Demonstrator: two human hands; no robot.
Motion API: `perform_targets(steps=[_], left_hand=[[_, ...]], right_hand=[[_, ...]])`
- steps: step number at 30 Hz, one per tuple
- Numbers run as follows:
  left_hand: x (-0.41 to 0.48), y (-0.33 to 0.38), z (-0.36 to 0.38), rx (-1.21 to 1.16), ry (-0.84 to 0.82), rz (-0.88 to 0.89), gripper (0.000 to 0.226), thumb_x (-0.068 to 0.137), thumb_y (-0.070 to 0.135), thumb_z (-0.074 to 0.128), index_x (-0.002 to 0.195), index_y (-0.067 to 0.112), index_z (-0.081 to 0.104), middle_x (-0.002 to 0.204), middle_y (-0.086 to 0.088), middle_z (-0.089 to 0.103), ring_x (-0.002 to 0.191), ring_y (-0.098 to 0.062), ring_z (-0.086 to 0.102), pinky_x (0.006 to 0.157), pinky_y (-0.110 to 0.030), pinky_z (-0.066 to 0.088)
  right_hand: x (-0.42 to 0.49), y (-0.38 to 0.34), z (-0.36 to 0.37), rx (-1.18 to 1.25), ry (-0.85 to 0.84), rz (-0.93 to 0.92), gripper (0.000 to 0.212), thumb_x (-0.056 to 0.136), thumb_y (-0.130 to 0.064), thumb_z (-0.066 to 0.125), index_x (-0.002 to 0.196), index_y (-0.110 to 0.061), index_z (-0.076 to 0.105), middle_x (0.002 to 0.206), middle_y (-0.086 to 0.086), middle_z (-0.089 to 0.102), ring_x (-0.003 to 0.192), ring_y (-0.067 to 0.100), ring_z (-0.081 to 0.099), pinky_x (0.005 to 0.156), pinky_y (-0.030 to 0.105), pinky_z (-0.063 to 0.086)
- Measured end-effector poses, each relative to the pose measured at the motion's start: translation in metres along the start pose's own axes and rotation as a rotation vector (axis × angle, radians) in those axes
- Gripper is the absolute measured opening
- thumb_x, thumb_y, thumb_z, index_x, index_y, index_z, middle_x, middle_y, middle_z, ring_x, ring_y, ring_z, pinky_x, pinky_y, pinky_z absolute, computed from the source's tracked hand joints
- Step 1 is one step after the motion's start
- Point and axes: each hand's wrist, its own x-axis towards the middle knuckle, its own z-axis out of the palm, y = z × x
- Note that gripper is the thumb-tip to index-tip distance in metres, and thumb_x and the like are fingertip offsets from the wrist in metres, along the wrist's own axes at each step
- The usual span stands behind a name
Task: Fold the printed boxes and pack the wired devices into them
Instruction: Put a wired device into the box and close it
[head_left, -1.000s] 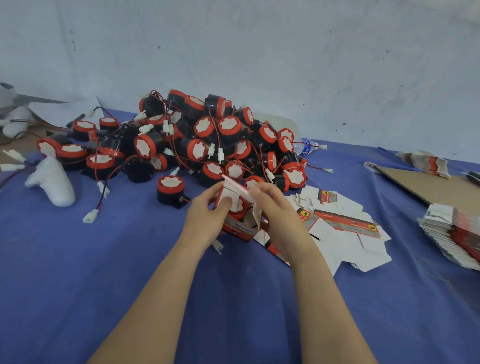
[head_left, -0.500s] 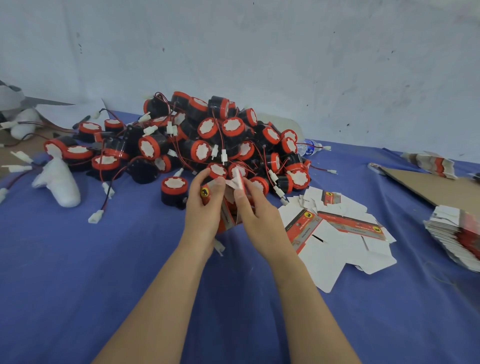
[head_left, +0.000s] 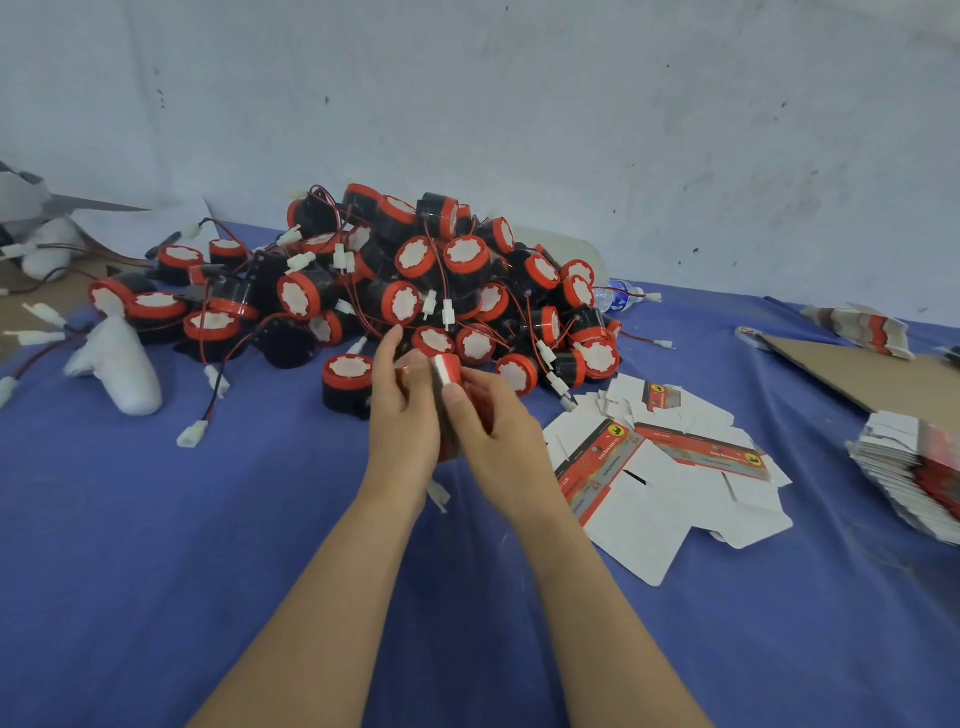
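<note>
- Head view: the job looked early on, by my read. A big pile of wired devices sat unpacked at the far centre of the bench, red/black leads tangled thru it.
- No finished, closed boxes showed anywhere on the bench.
- One box was in work, held up off the bench betw. both hands, just at the near edge of the pile. Its red/white end flap stuck up at the top, not tucked in as far as I could tell.
- Device already inside or not: hidden by the hands, couldn't tell.
- Left hand gripped the box's left side, fingers curled round it, one finger raised toward the pile.
- Right hand held the right side, thumb pressed on the front just below the flap.
- A loose device stood on the bench just left of the left hand, not touched.
- Flat blanks lay fanned out right of the right hand, near but apart from it. A stack of blanks sat at the right edge, well apart.
- Left to do, est.: close this box, then fold the blanks and pack approx. the whole pile, i.e. nearly all of the task.
</note>
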Motion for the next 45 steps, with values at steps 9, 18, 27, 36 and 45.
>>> perform_targets(steps=[9,18,27,36,45], left_hand=[[-0.003,-0.001,0.005,0.017,0.006,-0.006,0.029,0.096,0.049,0.043,0.112,0.028,0.056,0.105,0.001,0.065,0.095,-0.012,0.065,0.077,-0.030,0.056],[-0.005,-0.001,0.005,0.059,0.048,0.093,0.028,0.098,0.043,0.042,0.115,0.023,0.051,0.111,-0.005,0.063,0.100,-0.018,0.064,0.080,-0.031,0.055],[-0.009,-0.002,0.009,0.125,0.039,0.117,0.019,0.097,0.042,0.045,0.108,0.028,0.051,0.115,-0.006,0.059,0.100,-0.015,0.061,0.087,-0.036,0.054],[-0.014,-0.009,0.017,0.297,0.029,0.082,0.041,0.094,0.041,0.054,0.124,0.015,0.042,0.125,-0.007,0.045,0.108,-0.018,0.054,0.089,-0.036,0.053],[-0.003,-0.004,0.008,-0.027,0.150,-0.182,0.043,0.095,0.046,0.049,0.128,0.021,0.034,0.125,-0.007,0.056,0.106,-0.019,0.061,0.091,-0.039,0.053]], right_hand=[[-0.001,-0.003,0.002,-0.095,0.121,-0.007,0.041,0.101,-0.041,0.037,0.140,-0.033,0.046,0.098,-0.019,0.058,0.080,-0.010,0.056,0.063,-0.004,0.037],[-0.002,-0.009,0.011,0.199,0.063,0.058,0.035,0.105,-0.029,0.033,0.134,-0.028,0.053,0.119,-0.016,0.061,0.108,-0.007,0.057,0.092,0.014,0.047],[0.001,-0.007,0.002,0.283,-0.087,0.086,0.029,0.105,-0.027,0.034,0.125,-0.041,0.048,0.115,-0.029,0.055,0.103,-0.021,0.051,0.085,0.001,0.041],[0.004,-0.009,-0.008,0.274,0.126,0.168,0.030,0.102,-0.016,0.041,0.124,-0.017,0.061,0.119,0.001,0.065,0.108,0.011,0.061,0.095,0.032,0.051],[-0.002,-0.010,0.002,0.314,0.080,0.066,0.019,0.098,-0.014,0.050,0.103,-0.024,0.066,0.092,-0.019,0.067,0.084,-0.010,0.062,0.069,0.009,0.048]])
